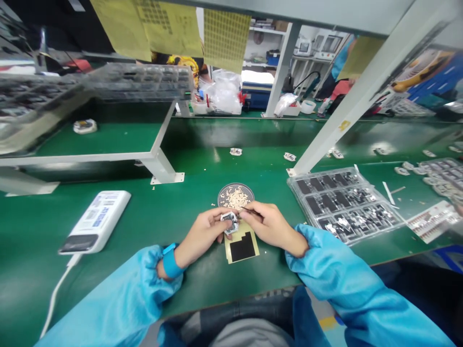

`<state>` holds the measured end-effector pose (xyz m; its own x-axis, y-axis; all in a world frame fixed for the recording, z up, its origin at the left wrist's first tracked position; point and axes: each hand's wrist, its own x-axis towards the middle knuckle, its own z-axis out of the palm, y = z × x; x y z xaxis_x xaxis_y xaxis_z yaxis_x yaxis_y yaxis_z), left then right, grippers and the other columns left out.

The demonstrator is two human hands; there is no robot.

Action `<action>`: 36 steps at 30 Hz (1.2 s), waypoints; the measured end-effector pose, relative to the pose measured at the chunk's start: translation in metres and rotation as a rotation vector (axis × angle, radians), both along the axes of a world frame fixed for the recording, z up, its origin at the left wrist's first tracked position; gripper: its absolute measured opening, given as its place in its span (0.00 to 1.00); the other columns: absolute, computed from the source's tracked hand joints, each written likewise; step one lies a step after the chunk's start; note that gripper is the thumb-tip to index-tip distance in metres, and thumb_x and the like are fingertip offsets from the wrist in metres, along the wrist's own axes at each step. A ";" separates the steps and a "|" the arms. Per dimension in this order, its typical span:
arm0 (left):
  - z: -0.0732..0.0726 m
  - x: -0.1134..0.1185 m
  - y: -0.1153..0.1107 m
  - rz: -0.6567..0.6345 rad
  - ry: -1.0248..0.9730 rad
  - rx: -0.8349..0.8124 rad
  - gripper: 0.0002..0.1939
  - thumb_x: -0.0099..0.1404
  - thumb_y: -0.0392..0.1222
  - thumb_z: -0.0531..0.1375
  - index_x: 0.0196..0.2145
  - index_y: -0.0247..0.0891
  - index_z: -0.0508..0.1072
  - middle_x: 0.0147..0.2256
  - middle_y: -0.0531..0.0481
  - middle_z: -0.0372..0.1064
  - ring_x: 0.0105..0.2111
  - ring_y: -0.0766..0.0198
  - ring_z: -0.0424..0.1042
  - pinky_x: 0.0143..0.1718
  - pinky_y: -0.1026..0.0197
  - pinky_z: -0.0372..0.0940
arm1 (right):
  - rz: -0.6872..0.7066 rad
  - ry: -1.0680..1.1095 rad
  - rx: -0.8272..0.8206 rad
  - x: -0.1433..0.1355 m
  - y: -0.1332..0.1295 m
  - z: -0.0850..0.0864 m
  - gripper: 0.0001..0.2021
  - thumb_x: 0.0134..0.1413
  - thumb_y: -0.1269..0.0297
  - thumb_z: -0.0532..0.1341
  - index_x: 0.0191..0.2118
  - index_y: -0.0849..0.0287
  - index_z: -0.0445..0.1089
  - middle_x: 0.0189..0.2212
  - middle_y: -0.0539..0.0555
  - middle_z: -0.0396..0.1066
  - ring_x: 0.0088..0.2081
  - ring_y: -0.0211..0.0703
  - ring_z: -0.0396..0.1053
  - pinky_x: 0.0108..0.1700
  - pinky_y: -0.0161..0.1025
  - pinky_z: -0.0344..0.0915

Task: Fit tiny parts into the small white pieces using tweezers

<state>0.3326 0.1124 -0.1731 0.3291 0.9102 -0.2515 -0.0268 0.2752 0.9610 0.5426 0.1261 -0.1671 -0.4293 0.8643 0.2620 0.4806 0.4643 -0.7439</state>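
My left hand [209, 224] is closed around a small white device housing [229, 222] with dark electronics showing inside. Pinched in my right hand [267, 222] are dark tweezers [250, 210], their tips close to the housing's right side. Whether the tips touch it I cannot tell. Just beyond both hands sits a round dark mesh dish [236, 185] holding many small pale pieces [237, 196]. Below the hands lies a yellowish backing sheet [257, 251] with a black patch [242, 247] on it.
On the left rests a white power bank [104, 217] with a cable. To the right is a clear compartment tray [314, 214] of black parts. Several white housings [236, 151] lie farther back. A raised shelf [119, 140] and a slanted post [325, 115] bound the workspace.
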 end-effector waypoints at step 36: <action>-0.022 -0.058 0.125 0.510 0.517 0.456 0.29 0.60 0.55 0.64 0.52 0.32 0.73 0.35 0.43 0.77 0.31 0.59 0.76 0.28 0.61 0.68 | -0.184 0.086 0.110 0.023 0.030 0.002 0.15 0.68 0.58 0.57 0.30 0.59 0.70 0.24 0.48 0.68 0.28 0.37 0.64 0.32 0.36 0.58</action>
<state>0.2750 0.2377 -0.1954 -0.2029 0.9645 0.1691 0.4300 -0.0674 0.9003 0.5655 0.1559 -0.1647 -0.2390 0.8901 0.3881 0.5014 0.4554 -0.7357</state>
